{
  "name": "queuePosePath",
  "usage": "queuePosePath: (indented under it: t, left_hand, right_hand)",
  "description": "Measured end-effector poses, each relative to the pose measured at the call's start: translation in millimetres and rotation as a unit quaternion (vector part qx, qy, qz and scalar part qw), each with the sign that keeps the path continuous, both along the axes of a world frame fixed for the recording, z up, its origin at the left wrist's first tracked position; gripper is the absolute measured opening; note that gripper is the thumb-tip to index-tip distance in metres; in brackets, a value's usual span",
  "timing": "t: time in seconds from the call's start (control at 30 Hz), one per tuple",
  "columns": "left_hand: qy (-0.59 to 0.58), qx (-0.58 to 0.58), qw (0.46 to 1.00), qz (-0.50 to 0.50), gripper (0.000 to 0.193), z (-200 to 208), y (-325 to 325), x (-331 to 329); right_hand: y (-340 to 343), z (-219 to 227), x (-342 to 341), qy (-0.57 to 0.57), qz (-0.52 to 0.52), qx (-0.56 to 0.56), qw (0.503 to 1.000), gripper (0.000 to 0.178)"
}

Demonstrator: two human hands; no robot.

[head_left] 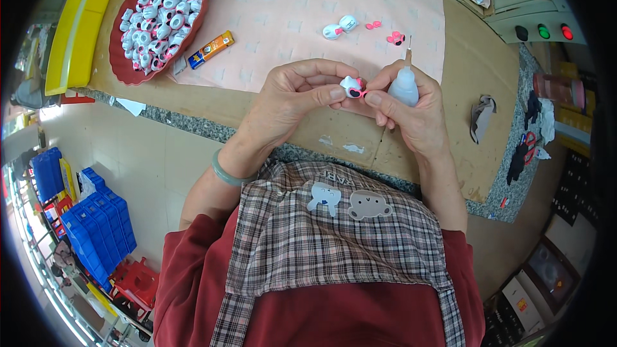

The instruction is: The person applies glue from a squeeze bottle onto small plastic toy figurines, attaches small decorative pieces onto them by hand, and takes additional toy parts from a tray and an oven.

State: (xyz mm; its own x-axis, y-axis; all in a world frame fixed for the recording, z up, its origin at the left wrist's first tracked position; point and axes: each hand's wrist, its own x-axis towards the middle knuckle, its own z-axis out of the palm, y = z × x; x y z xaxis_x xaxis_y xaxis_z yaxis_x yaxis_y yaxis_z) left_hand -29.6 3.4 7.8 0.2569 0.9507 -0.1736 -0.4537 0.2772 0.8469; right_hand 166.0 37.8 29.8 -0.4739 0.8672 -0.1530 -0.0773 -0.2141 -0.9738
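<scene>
Between the thumb and fingers of my left hand is a small white figurine head with a pink bow. Pink sunglasses with dark lenses lie against its front, and my right hand pinches their side with thumb and forefinger. That same hand also keeps a squeeze bottle with a needle tip pointing up and away. Beyond my hands, two white pieces lie on the pink sheet. Near them are a small pink bow and another pair of pink sunglasses.
At the far left stands a red scalloped basin full of white figurine heads, with an orange and blue packet beside it. A grey scrap lies at right, near red-handled scissors. Blue crates stand on the floor at left.
</scene>
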Motion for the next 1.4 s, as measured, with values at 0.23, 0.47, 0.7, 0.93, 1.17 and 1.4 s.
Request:
queuePosePath:
  t: [0.23, 0.47, 0.7, 0.93, 1.17, 1.4]
  left_hand:
    - [0.043, 0.002, 0.999, -0.002, 0.028, 0.6, -0.7, -0.8]
    - [0.17, 0.044, 0.984, -0.003, 0.027, 12.3, -2.9, 2.5]
    - [0.194, 0.064, 0.979, 0.02, 0.026, 14.5, -7.4, 8.2]
    - [0.15, 0.074, 0.985, 0.041, 0.026, 10.1, -7.0, 13.4]
    - [0.168, 0.116, 0.977, 0.064, 0.025, 12.3, -7.8, 17.5]
    - [0.268, 0.142, 0.953, 0.016, 0.026, 7.7, -10.1, 14.3]
  right_hand:
    - [-0.1, -1.6, -0.6, -0.042, -0.005, -0.012, 0.999, 0.008]
    - [-2.2, -3.8, -2.2, -0.061, -0.015, -0.02, 0.998, 0.007]
    - [-9.6, -5.0, -8.9, -0.104, -0.054, 0.054, 0.992, 0.008]
    - [-13.8, -3.8, -12.1, -0.132, -0.046, 0.113, 0.984, 0.011]
    - [-9.4, -10.6, -7.2, -0.117, -0.036, 0.083, 0.989, 0.017]
    - [-4.1, -14.2, -5.5, -0.101, -0.019, 0.085, 0.991, 0.018]
